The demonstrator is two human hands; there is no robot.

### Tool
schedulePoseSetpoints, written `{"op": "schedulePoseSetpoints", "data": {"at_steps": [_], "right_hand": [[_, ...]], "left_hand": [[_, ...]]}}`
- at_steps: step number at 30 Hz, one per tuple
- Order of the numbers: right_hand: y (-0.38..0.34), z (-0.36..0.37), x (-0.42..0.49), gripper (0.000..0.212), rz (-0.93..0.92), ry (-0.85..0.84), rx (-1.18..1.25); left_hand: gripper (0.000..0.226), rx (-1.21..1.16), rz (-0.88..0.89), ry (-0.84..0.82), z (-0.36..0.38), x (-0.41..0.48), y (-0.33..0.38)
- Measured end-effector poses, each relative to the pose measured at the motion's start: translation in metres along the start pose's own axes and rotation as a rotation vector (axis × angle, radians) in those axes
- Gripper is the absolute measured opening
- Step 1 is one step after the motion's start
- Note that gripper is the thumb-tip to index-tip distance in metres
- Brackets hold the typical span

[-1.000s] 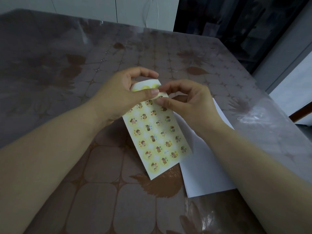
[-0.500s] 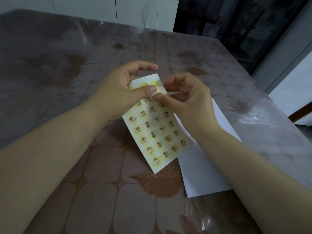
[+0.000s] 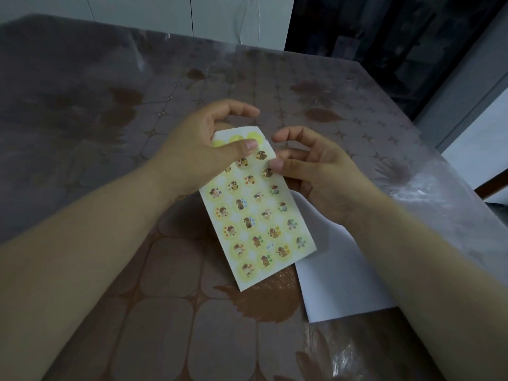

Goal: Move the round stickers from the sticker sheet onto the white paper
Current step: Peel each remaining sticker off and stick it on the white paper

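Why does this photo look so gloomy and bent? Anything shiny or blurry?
Head view: dim room light leaves the table murky; pale glare streaks the plastic cover at right; the wide lens bows the table's far edge and stretches the forearms; the sticker sheet is fairly sharp, its tiny pictures soft.

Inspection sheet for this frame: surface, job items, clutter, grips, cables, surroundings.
Surface: table, brown leaf-pattern cloth under clear plastic.
Job's things: sticker sheet held over the table, top row plain yellow circles; white paper flat on the table, partly hidden by sheet and right arm, visible part bare.
Clutter: nothing seen.
Grips: left hand pinches the sheet's top, thumb in front; right hand pinches its right edge, thumb by a sticker.
Cables: white cable hanging by the far cabinets.
Surroundings: white cabinets behind; dark glass unit rear right.
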State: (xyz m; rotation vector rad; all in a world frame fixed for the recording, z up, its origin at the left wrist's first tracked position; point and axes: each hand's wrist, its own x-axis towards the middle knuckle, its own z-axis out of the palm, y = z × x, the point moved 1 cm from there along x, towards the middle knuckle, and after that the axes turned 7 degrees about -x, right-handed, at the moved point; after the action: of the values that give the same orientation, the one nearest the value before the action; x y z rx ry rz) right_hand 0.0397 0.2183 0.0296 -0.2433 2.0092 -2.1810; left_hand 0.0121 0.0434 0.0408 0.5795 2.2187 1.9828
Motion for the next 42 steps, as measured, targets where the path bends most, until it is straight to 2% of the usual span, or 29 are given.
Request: {"op": "schedulePoseSetpoints", "data": {"at_steps": [4,7,11,17,20,24,28,34,42], "right_hand": [[0.002,0.002,0.000,0.016,-0.070,0.041,-0.101],[0.002,0.003,-0.001,0.018,-0.126,0.132,-0.344],[0.002,0.007,-0.002,0.024,-0.329,0.259,-0.714],[0.007,0.013,-0.002,0.020,-0.446,0.352,-0.959],[0.005,0.015,-0.003,0.015,-0.458,0.370,-0.975],[0.002,0.011,-0.003,0.012,-0.356,0.324,-0.927],[-0.001,0.011,-0.003,0.020,-0.286,0.268,-0.851],[0.000,0.006,0.000,0.009,-0.050,0.249,-0.591],[0.001,0.009,-0.002,0.006,0.004,0.260,-0.626]], "left_hand": [[0.025,-0.016,-0.033,0.020,0.000,0.002,-0.003],[0.022,0.022,-0.045,0.029,-0.001,0.003,-0.006],[0.027,0.002,-0.049,0.042,0.000,0.003,-0.006],[0.038,0.009,0.003,0.028,-0.001,0.002,-0.006],[0.057,0.059,0.010,-0.025,-0.003,0.002,-0.006],[0.076,0.168,0.002,-0.115,-0.005,0.002,-0.006],[0.081,0.219,-0.011,-0.131,-0.006,0.002,-0.005],[0.073,0.228,-0.062,-0.194,-0.006,0.002,-0.003],[0.073,0.140,-0.124,-0.259,-0.008,0.005,-0.007]]}}
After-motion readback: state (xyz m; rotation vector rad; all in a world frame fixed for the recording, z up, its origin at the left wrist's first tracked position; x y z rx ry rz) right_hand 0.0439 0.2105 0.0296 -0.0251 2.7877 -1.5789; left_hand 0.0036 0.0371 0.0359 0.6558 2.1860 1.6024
